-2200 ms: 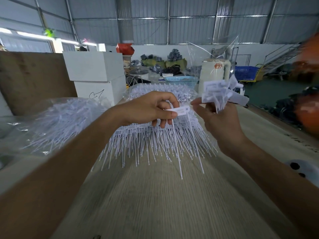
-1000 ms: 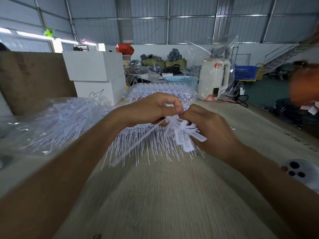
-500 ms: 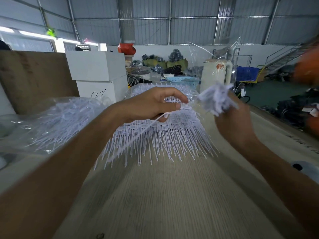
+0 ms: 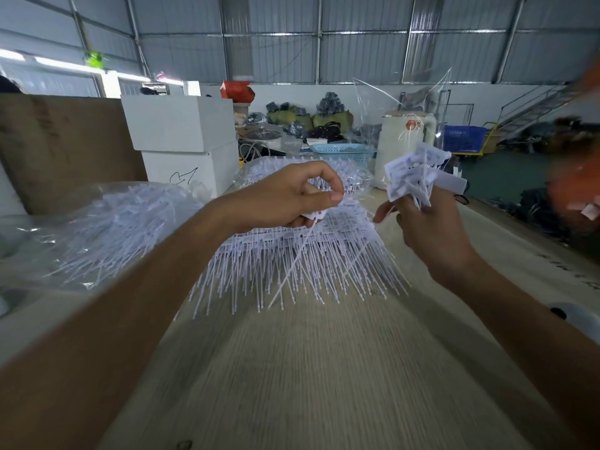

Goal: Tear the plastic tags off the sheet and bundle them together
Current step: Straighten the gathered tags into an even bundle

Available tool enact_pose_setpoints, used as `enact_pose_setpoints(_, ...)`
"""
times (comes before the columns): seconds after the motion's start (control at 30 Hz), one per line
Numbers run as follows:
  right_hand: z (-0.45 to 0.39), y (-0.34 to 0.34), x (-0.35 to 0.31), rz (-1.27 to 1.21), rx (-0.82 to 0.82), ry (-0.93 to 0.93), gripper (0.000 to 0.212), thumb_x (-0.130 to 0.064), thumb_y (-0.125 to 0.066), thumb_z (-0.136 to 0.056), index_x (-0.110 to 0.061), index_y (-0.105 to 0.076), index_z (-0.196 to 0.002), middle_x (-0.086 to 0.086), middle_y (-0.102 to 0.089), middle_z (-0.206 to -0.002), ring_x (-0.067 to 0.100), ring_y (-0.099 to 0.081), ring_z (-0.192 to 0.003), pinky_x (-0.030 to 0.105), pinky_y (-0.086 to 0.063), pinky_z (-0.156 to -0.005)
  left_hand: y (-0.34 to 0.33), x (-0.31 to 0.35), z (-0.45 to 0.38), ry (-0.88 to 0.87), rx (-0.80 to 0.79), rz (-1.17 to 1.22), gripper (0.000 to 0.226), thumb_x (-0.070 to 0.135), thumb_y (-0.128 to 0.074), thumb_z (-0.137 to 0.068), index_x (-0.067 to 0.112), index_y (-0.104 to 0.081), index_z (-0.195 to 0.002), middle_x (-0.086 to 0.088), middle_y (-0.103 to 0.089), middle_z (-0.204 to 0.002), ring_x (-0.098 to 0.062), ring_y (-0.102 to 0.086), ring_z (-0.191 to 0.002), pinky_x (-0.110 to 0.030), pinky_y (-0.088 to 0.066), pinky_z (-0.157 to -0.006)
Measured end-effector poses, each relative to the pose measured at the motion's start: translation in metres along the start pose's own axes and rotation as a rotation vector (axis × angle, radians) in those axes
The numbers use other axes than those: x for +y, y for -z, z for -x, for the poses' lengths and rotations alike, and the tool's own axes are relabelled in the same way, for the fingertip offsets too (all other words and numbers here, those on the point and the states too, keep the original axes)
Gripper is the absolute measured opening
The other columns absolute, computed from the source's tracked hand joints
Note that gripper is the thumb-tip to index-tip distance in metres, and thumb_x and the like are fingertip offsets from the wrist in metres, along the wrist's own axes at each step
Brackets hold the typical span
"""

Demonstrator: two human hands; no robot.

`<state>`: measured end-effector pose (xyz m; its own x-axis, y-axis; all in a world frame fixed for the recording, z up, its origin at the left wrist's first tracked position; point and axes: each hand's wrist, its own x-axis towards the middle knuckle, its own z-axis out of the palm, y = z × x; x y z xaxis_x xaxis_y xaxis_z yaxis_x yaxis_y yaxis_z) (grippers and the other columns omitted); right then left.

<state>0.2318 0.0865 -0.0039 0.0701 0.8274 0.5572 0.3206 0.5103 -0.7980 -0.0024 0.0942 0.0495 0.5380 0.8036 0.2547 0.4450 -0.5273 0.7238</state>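
A long table (image 4: 324,378) with a pale, fine-grained wood surface runs away from the camera. In the middle of it lies a stack of white plastic tag sheets (image 4: 302,254), their thin tails fanning toward the near edge. Just behind the stack sits a clear bag of more tags (image 4: 354,180). To the left, a larger clear plastic bag (image 4: 107,228) stuffed with loose white tags rests at the table's left edge. Behind it 2 white boxes (image 4: 181,141) stand stacked, the lower with a black scribble on its front. A white appliance (image 4: 406,138) stands at the far end, whether on the table cannot be told.
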Motion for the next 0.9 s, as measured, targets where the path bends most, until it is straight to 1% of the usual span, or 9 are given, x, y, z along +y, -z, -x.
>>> enact_pose_setpoints(0.1, 0.000, 0.001, 0.003, 0.056, 0.029, -0.016, 0.053, -0.018, -0.047, -0.104, -0.016, -0.055, -0.051, -0.006, -0.047, -0.044, 0.011, -0.032, -0.040, 0.023, -0.026, -0.043, 0.000, 0.002, 0.001, -0.004, 0.016, 0.011, 0.019, 0.032, -0.060, -0.100, 0.018, -0.060, -0.113, 0.001, -0.044, -0.063, -0.007, -0.048, -0.047, -0.016, -0.038, -0.047)
enact_pose_setpoints(0.2, 0.000, 0.000, 0.006, 0.019, 0.051, -0.049, 0.049, -0.020, -0.046, -0.106, -0.014, -0.044, -0.057, -0.008, -0.041, -0.045, 0.005, -0.031, -0.042, 0.017, -0.026, -0.041, 0.000, 0.003, 0.002, -0.010, 0.051, 0.058, 0.021, 0.032, -0.059, -0.100, 0.016, -0.060, -0.114, 0.000, -0.049, -0.066, -0.009, -0.051, -0.050, -0.018, -0.039, -0.048)
enact_pose_setpoints(0.27, 0.000, -0.002, 0.004, -0.011, -0.005, -0.053, 0.049, -0.018, -0.043, -0.107, -0.010, -0.053, -0.061, -0.007, -0.053, -0.050, 0.003, -0.044, -0.047, 0.016, -0.039, -0.045, -0.001, 0.003, 0.002, -0.024, 0.069, 0.078, 0.022, 0.032, -0.058, -0.101, 0.015, -0.060, -0.115, 0.000, -0.053, -0.066, -0.013, -0.049, -0.052, -0.022, -0.037, -0.049)
enact_pose_setpoints(0.33, 0.002, -0.006, 0.001, -0.105, -0.122, -0.107, 0.045, -0.021, -0.042, -0.110, -0.005, -0.064, -0.075, 0.001, -0.069, -0.067, 0.010, -0.061, -0.062, 0.025, -0.056, -0.062, -0.002, 0.004, 0.002, -0.040, 0.073, 0.097, 0.024, 0.031, -0.057, -0.101, 0.013, -0.059, -0.117, 0.002, -0.058, -0.065, -0.015, -0.050, -0.054, -0.025, -0.037, -0.050)
enact_pose_setpoints(0.43, 0.010, -0.015, -0.006, -0.270, -0.227, -0.205, 0.026, -0.022, -0.041, -0.110, -0.008, -0.060, -0.098, 0.009, -0.072, -0.077, 0.021, -0.067, -0.062, 0.036, -0.057, -0.062, -0.006, 0.004, 0.001, -0.052, 0.058, 0.143, 0.026, 0.027, -0.057, -0.102, 0.007, -0.056, -0.119, 0.002, -0.060, -0.064, -0.018, -0.052, -0.055, -0.026, -0.040, -0.050)
enact_pose_setpoints(0.57, 0.024, -0.029, -0.012, -0.323, -0.320, -0.207, 0.024, -0.013, -0.040, -0.109, -0.008, -0.063, -0.103, 0.013, -0.075, -0.082, 0.028, -0.072, -0.069, 0.038, -0.059, -0.069, -0.018, 0.005, -0.004, -0.075, 0.117, 0.112, 0.011, 0.017, -0.058, -0.102, 0.008, -0.057, -0.107, -0.007, -0.063, -0.065, -0.019, -0.054, -0.051, -0.027, -0.042, -0.047)
enact_pose_setpoints(0.67, 0.031, -0.036, -0.016, -0.317, -0.336, -0.175, 0.029, -0.022, -0.041, -0.110, -0.008, -0.064, -0.100, 0.011, -0.072, -0.073, 0.023, -0.066, -0.057, 0.034, -0.057, -0.059, -0.024, 0.005, -0.009, -0.112, 0.193, 0.060, 0.013, 0.018, -0.061, -0.100, 0.005, -0.057, -0.101, -0.008, -0.065, -0.062, -0.019, -0.054, -0.048, -0.026, -0.043, -0.045)
enact_pose_setpoints(0.73, 0.030, -0.035, -0.016, -0.229, -0.296, -0.097, 0.039, -0.027, -0.043, -0.110, -0.006, -0.061, -0.082, 0.007, -0.063, -0.062, 0.018, -0.054, -0.049, 0.028, -0.047, -0.051, -0.023, 0.004, -0.010, -0.135, 0.214, 0.073, 0.016, 0.018, -0.061, -0.100, 0.003, -0.056, -0.102, -0.004, -0.066, -0.061, -0.019, -0.056, -0.047, -0.026, -0.043, -0.045)
enact_pose_setpoints(0.9, 0.025, -0.030, -0.019, -0.314, -0.309, -0.038, 0.037, -0.018, -0.052, -0.104, -0.022, -0.053, -0.067, 0.000, -0.041, -0.059, 0.010, -0.030, -0.047, 0.025, -0.027, -0.047, -0.023, 0.005, -0.013, -0.195, 0.307, 0.139, 0.015, 0.020, -0.064, -0.099, 0.006, -0.059, -0.100, -0.014, -0.070, -0.071, -0.025, -0.063, -0.049, -0.027, -0.046, -0.043)
